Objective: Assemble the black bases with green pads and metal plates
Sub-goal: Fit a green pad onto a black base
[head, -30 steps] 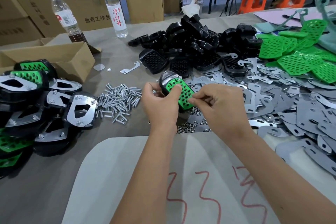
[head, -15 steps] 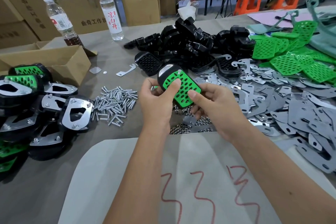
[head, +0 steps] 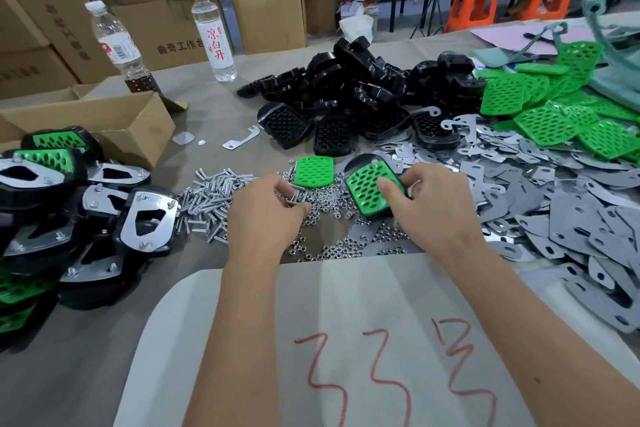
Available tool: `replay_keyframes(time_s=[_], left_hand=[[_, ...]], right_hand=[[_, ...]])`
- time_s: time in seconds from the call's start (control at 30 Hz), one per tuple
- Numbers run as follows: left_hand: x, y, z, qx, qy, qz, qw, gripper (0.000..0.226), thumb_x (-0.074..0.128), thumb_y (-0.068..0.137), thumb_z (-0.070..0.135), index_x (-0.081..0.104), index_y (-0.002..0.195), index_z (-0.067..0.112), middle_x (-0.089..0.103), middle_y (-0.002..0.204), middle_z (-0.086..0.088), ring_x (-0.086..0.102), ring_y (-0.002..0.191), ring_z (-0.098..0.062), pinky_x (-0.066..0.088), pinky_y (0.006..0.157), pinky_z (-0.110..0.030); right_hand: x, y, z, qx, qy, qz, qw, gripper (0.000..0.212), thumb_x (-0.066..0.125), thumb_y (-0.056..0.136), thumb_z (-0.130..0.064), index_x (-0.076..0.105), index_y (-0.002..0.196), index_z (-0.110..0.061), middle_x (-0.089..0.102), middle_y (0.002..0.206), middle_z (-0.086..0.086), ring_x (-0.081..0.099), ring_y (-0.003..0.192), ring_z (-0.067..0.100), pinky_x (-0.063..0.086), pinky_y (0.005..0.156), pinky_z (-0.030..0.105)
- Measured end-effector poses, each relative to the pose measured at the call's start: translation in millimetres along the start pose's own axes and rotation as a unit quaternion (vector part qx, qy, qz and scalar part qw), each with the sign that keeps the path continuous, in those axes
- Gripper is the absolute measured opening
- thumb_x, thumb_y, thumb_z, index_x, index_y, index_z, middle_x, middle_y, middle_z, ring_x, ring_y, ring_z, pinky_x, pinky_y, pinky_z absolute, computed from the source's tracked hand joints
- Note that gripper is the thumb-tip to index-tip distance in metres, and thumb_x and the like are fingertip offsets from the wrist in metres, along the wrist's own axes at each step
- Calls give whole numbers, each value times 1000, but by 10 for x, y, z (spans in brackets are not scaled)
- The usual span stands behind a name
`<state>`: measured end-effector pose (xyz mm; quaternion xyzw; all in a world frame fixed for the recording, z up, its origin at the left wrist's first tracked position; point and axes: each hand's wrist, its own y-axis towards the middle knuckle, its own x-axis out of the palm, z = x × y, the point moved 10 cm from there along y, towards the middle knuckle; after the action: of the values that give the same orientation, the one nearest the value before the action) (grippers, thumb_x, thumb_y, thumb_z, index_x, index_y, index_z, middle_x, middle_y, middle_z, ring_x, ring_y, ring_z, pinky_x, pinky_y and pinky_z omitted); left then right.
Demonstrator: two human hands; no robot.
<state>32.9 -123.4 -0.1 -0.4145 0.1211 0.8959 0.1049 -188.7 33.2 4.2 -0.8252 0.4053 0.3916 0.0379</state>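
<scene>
A black base with a green pad (head: 372,189) fitted on top is held by my right hand (head: 431,204), thumb on the pad, low over the scattered nuts (head: 332,250). My left hand (head: 265,215) has let go of it and its curled fingers pinch screws at the edge of the screw pile (head: 214,194). A loose green pad (head: 313,172) lies just beyond my left hand. Bare black bases (head: 349,94) are heaped further back, green pads (head: 550,114) at the far right, metal plates (head: 561,204) spread on the right.
Finished bases with pads and plates (head: 72,208) are stacked on the left beside an open cardboard box (head: 114,121). Two water bottles (head: 214,35) stand at the back left. A white sheet with red marks (head: 346,340) lies in front of me. People sit on orange stools (head: 474,3) behind.
The padded base was held up in both hands; now it is lowered to the table in my right hand alone. My left hand has moved left to the screws.
</scene>
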Motion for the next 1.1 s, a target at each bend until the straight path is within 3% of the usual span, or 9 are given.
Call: replay_keyframes(time_s=[0.07,0.2,0.27,0.43,0.57,0.7,0.87,1.0,1.1], left_hand=[[-5,9,0,3,-2,1,1000,23,88,80,37,69,89,27,64,78,11,63,85,-19,47,77,-33],[-25,13,-3,-3,-3,28,1000,15,75,92,37,69,86,25,63,79,8,61,85,-24,38,73,-32],[-43,14,5,3,-18,49,999,18,68,98,36,68,87,22,60,75,11,60,83,-24,35,71,-32],[-169,-16,92,31,-75,121,989,19,60,104,33,61,89,21,54,69,13,54,74,-23,30,66,-34],[-7,-39,271,64,-216,80,971,22,58,104,26,61,85,16,67,71,0,65,70,-27,53,70,-43],[193,-102,439,79,-268,42,959,19,64,100,17,60,83,23,70,73,0,68,64,-21,59,70,-48],[260,-181,532,97,-319,23,942,20,66,96,5,61,94,24,73,73,-1,69,58,-12,55,59,-32],[178,-294,768,181,-245,52,951,39,77,87,12,56,109,36,71,76,14,69,67,-7,55,67,-28],[236,-400,929,229,-212,41,949,49,80,83,13,50,113,37,70,81,19,66,69,-4,57,68,-32]], right_hand=[[-115,-16,-67,-28,-88,50,994,42,61,94,-59,67,79,-21,64,62,-3,60,68,21,38,61,31],[-112,-28,-229,-101,-71,45,991,29,58,102,-40,70,124,-26,64,99,3,58,103,27,50,84,40],[-45,-36,-258,-118,-52,22,991,30,60,103,-30,72,130,-25,61,102,4,55,110,28,50,90,43],[-34,-29,-226,-112,-38,32,992,26,63,102,-25,76,125,-21,61,96,1,60,102,26,51,87,41],[-24,-12,-217,-103,-36,29,994,26,60,103,-29,76,124,-25,59,93,-1,58,100,23,49,84,38],[34,-14,-237,-107,-68,11,992,29,57,105,-34,74,127,-29,61,92,1,56,106,28,49,84,38],[41,-26,-197,-95,-48,17,994,29,60,103,-35,73,129,-31,58,93,-2,54,109,28,47,88,38],[-83,-70,-242,-111,-18,77,991,34,64,99,-41,71,130,-27,59,100,-1,54,108,23,47,89,38],[-184,-94,-329,-146,51,104,982,21,62,102,-37,78,110,-26,63,89,-5,59,95,17,47,82,33]])
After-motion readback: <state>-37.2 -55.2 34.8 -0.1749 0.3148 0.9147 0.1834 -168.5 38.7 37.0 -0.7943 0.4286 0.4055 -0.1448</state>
